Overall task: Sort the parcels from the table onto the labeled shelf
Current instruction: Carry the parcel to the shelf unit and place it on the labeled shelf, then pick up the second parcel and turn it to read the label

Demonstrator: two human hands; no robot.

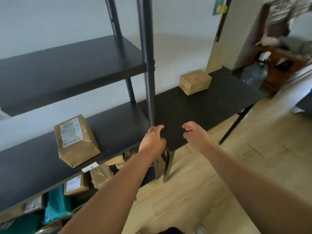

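Plain white wall, pale wood floor; a dark metal shelf (70, 65) stands on the left with a black tabletop (211, 102) butted against its right side. One cardboard box (195, 81) remains on the tabletop, at the far edge near the wall, well apart from both hands. It appears to be the last parcel awaiting sorting, as no other is visible on that surface.

On the middle board of the shelf lies a brown paper parcel (76, 141), label facing up, set close to the front edge so the label reads from above. The board above it is bare in the visible portion. The lower tier holds several brown parcels and teal bags (55, 206), packed together.

The left hand (153, 141) hovers beside the shelf's front post (148, 65), fingers loosely curled, holding nothing. The right hand (195, 134) is extended over the near edge of the tabletop, fingers half open, also empty. Both arms point forward, which suggests a two-handed reach toward the box is being prepared. Shelf labels are not legible from this view
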